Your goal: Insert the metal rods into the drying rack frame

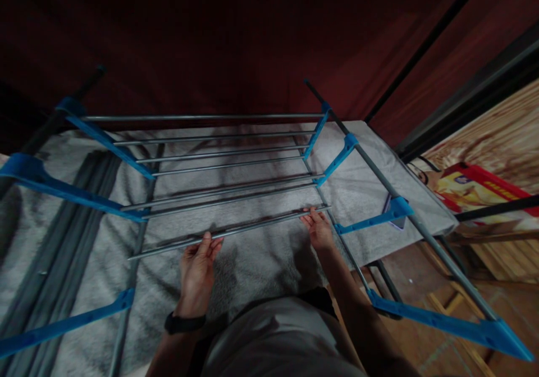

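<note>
Both left hand (197, 267) and right hand (319, 230) are grasping a loose steel rod (252, 227) by fingertips, risking a drop through insufficient hold.

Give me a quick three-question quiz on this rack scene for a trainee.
1. True or false: the left hand and the right hand both touch the same metal rod.
2. The side brackets of the rack are: A red, B blue, C yellow.
3. Fill in: the black wristband sits on the ___ wrist.

Key: 1 true; 2 B; 3 left.
</note>
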